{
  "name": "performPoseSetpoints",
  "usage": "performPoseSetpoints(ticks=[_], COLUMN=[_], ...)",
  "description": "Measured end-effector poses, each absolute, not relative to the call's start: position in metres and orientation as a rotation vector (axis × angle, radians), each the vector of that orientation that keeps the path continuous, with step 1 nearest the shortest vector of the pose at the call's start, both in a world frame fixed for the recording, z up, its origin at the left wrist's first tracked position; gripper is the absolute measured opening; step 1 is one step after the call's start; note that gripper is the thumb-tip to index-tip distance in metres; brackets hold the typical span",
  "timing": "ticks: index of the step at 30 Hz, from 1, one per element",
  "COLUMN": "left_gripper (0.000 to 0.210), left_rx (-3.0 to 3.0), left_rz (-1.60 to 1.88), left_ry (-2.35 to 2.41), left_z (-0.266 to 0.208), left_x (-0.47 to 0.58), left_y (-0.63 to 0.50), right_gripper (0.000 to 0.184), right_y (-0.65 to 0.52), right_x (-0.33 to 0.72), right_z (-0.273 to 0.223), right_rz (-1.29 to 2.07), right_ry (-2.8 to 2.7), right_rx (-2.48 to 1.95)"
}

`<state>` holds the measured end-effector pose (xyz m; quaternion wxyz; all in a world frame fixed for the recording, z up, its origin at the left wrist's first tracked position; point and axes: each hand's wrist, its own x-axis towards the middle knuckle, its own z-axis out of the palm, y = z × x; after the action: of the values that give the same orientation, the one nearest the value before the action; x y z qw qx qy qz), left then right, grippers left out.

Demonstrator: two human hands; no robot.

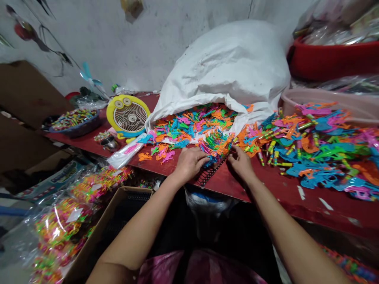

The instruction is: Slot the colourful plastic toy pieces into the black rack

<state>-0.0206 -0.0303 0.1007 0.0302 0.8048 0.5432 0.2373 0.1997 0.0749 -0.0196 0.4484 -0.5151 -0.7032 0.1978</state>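
Red table (pixel 286 190); black looped strip (pixel 212 172) slants near-left to far-right.

black looped strip (pixel 211 174) | slanted on red table (pixel 281 186) | near loops exposed | multicoloured plastic pieces (pixel 217 142) bunched at far end

Reference: yellow fan (pixel 132 117). From here I observe a filled basin (pixel 78 130) left of it, a metal cup (pixel 109 143) just beside, a red tub (pixel 331 61) well right.

– What's worn at bottom centre?
– A mottled pink-purple top (pixel 210 269), with a dark strip (pixel 182 269) down it, and black legwear (pixel 251 240) just above in the frame
– And higher up?
– Bare forearms (pixel 148 219), bare left hand (pixel 189 162) and right hand (pixel 241 163)
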Motion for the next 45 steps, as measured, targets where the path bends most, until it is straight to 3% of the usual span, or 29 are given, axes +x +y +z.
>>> performPoseSetpoints(ticks=[9, 23, 31, 35, 45], left_gripper=[0.024, 0.023, 0.015, 0.036, 0.027], left_rx=[2.779, 2.763, 2.460, 2.471, 2.643], left_rz=[0.339, 0.215, 0.637, 0.927, 0.839], left_ry=[1.635, 1.703, 1.727, 1.694, 1.642], left_z=[0.127, 0.130, 0.114, 0.113, 0.109], left_x=[-0.026, -0.025, -0.031, -0.023, -0.015], left_y=[-0.017, -0.012, -0.023, -0.028, -0.015], right_gripper=[0.053, 0.051, 0.048, 0.047, 0.046], right_y=[0.063, 0.062, 0.061, 0.061, 0.062], right_x=[0.196, 0.193, 0.190, 0.191, 0.191], right_z=[-0.014, -0.019, -0.021, -0.023, -0.025], right_rz=[0.415, 0.235, 0.198, 0.204, 0.221], right_ry=[-1.806, -1.902, -1.861, -1.853, -1.842], right_rx=[-1.348, -1.347, -1.365, -1.331, -1.296])
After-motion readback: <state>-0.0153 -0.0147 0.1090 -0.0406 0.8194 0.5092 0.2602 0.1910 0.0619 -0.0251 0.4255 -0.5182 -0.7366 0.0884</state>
